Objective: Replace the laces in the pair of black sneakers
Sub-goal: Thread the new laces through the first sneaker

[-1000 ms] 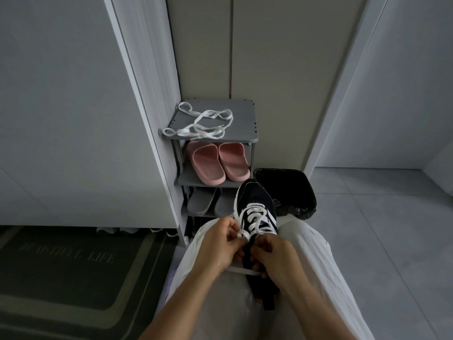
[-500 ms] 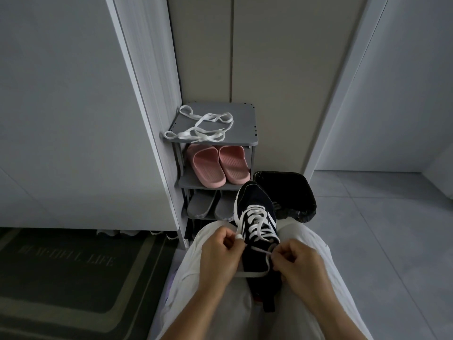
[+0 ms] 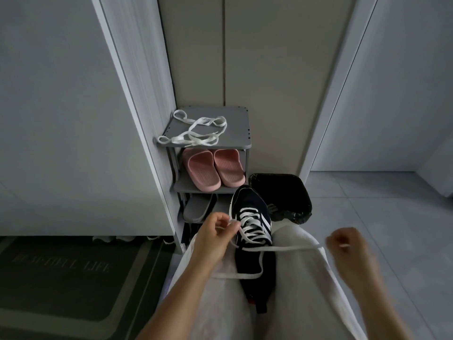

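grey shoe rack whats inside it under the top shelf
Pink rubber slides on the second shelf, grey slippers below. The black sneaker and left hand hide the rest lower down.

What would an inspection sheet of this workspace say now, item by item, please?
Surface: lap in white trousers; tiled floor.
Job's things: black sneaker between the legs; white lace partly threaded; loose laces on shoe rack.
Clutter: pink slippers, grey slipper in the rack; black-lined bin beside it.
Grippers: left hand pinches the lace at the eyelets; right hand grips it out to the right, blurred.
Cables: nothing seen.
Surroundings: dark mat, pale walls.
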